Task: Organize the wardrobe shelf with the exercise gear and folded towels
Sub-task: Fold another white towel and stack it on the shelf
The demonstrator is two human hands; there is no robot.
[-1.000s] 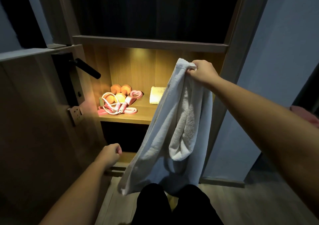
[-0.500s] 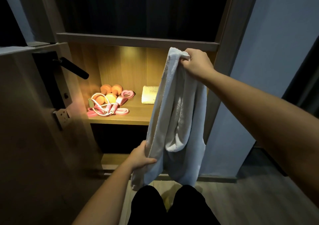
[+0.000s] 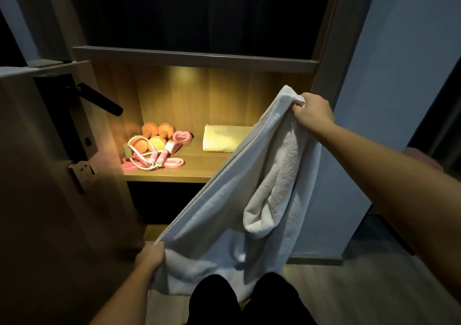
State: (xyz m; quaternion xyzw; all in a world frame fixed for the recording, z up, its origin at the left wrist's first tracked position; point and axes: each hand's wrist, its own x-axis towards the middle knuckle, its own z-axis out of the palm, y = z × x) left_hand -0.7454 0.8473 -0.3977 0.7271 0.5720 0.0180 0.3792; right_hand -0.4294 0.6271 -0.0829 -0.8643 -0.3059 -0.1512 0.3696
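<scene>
While standing before the lit shelf [image 3: 199,172], held a white towel [image 3: 219,212] stretched on a slant in front of its right end. Gripped the upper corner, bunched, in the right hand [image 3: 313,111], fingers curled tight round the cloth, about level with the shelf's right edge. Pinched the lower corner in the left hand [image 3: 149,257], fingers closed over the hem, well below the shelf's front edge. Looked thick and terry-piled, pale grey-white in the dimness, with one straight hemmed edge taut between the two hands and a loose fold sagging as a pouch (rougher loops showing there) under the right hand. Saw a folded towel [image 3: 224,139], cream-yellow in the warm light, lying toward the shelf's back right, partly hidden behind the held one. Found orange dumbbells [image 3: 159,131], a pink-handled skipping rope [image 3: 152,158], a pink band [image 3: 175,163] and a heart-shaped pink piece [image 3: 183,136] heaped at the left end, touching one another.
</scene>
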